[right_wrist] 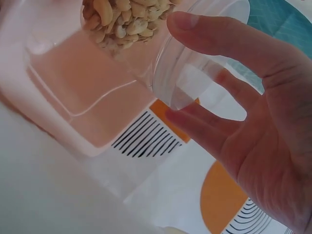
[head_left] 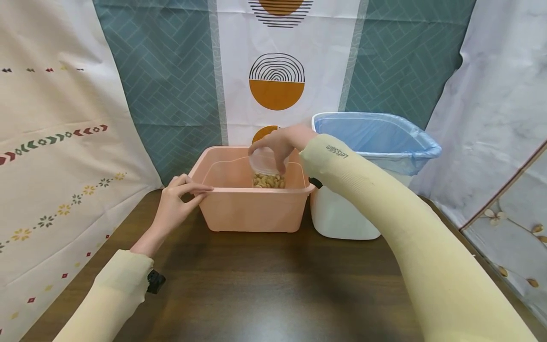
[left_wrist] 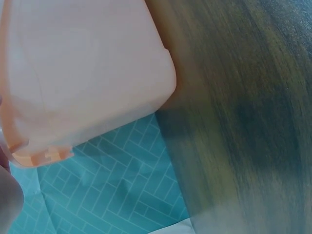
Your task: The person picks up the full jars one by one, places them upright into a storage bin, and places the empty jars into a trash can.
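Note:
My right hand grips a clear plastic jar by its lid end, thumb on one side and fingers on the other. Cashews fill the lower part of the jar, which is inside the pink plastic tub; the tub's front wall hides the jar's base. At the tub's front left corner, my left hand holds the rim, fingers over the top and thumb below. Only a sliver of that hand shows in the left wrist view, beside the tub's outer wall.
A white bin lined with a blue bag stands right of the tub, under my right forearm. Both containers rest on a dark wooden table. Patterned cloths hang behind and at both sides.

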Available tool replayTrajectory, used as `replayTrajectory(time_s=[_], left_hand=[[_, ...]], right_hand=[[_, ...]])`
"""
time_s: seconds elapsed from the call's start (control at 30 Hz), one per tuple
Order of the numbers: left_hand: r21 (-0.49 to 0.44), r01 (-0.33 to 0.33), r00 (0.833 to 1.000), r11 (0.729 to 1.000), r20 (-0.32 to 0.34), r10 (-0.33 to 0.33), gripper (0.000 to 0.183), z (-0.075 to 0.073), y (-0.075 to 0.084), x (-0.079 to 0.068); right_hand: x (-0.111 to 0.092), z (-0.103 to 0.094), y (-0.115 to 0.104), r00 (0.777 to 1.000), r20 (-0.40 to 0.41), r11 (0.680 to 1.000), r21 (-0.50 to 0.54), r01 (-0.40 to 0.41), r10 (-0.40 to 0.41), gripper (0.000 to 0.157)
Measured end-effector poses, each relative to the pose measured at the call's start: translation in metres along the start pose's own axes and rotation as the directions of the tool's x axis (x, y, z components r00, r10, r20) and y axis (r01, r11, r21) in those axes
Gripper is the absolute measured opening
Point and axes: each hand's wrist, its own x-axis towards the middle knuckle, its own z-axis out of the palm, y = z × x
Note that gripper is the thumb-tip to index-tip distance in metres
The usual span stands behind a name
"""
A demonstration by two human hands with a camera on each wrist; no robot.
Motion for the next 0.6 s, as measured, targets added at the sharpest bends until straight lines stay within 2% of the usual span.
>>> replayTrajectory(time_s=[0.4, 0.6], left_hand=[[0.003, 0.009, 1.0, 1.0, 0.009, -0.009, 0.021, 0.002, 0.0, 0.0], [0.008, 0.007, 1.0, 1.0, -0.005, -0.007, 0.021, 0.001, 0.0, 0.0]], right_hand=[[0.002, 0.015, 0.006, 1.0, 0.025, 0.997, 0.075, 0.014, -0.016, 0.097], [0.001, 0.016, 0.005, 0.999, 0.033, 0.998, 0.057, 0.005, -0.007, 0.098]])
